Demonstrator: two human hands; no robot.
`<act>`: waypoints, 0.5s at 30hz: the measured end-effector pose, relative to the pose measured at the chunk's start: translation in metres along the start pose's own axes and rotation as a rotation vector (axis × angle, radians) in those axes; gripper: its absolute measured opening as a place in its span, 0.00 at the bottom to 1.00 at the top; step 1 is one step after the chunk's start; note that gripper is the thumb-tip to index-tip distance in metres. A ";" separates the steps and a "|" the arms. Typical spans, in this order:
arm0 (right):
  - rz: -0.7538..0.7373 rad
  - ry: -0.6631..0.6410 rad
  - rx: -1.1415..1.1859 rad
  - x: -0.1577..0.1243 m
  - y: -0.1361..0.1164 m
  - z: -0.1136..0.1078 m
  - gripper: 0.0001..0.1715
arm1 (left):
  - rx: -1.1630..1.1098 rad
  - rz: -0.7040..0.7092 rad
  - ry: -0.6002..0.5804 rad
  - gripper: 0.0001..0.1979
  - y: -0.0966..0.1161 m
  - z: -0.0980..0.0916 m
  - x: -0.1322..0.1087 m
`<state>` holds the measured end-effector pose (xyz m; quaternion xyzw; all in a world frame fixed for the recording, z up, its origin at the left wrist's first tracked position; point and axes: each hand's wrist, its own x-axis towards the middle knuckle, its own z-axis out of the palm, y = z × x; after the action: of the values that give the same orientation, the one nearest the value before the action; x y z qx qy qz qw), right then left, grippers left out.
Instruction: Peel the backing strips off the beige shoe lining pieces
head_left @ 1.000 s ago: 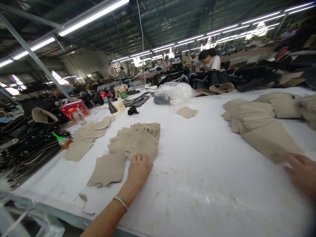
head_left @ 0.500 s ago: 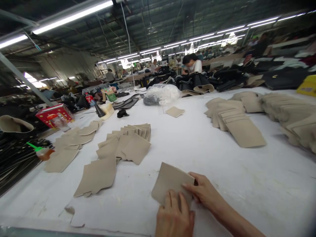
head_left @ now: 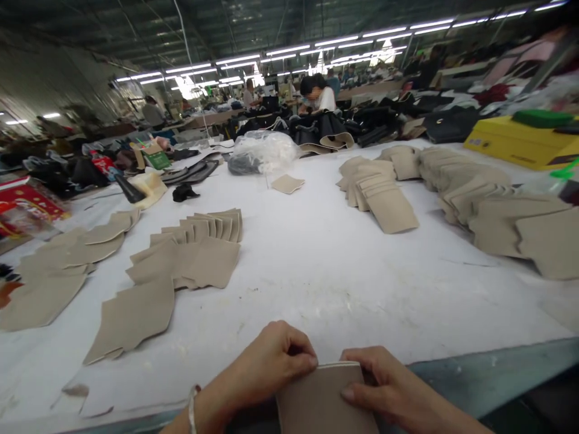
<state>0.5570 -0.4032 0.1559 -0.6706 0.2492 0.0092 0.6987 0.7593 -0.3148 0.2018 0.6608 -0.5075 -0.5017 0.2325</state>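
Note:
Both my hands grip one beige fabric piece at the near edge of the white table. My left hand pinches its upper left corner, fingers curled. My right hand holds its upper right edge, fingers closed over it. The piece stands upright toward me, its lower part cut off by the frame. A fanned row of similar beige pieces lies to the left ahead of my hands.
More beige pieces lie at far left and in stacks at right. A clear plastic bag and dark leather goods sit at the back. A yellow box stands far right. Other people work at distant tables.
The beige piece that lay flat on the table under my hands is now lifted to the table's near edge, gripped by both hands. The view swung right.

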 end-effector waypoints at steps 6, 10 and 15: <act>-0.088 0.119 -0.389 -0.023 0.007 0.002 0.15 | -0.241 -0.123 -0.224 0.08 -0.012 0.016 0.007; -0.245 0.109 -0.706 -0.027 -0.001 0.011 0.17 | -0.458 -0.225 -0.169 0.06 -0.016 0.027 0.009; -0.311 0.094 -0.817 -0.021 0.002 0.023 0.12 | -0.529 -0.238 -0.160 0.06 -0.016 0.033 0.006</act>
<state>0.5453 -0.3742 0.1609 -0.9210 0.1530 -0.0288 0.3572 0.7366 -0.3069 0.1731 0.5904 -0.2949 -0.6907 0.2956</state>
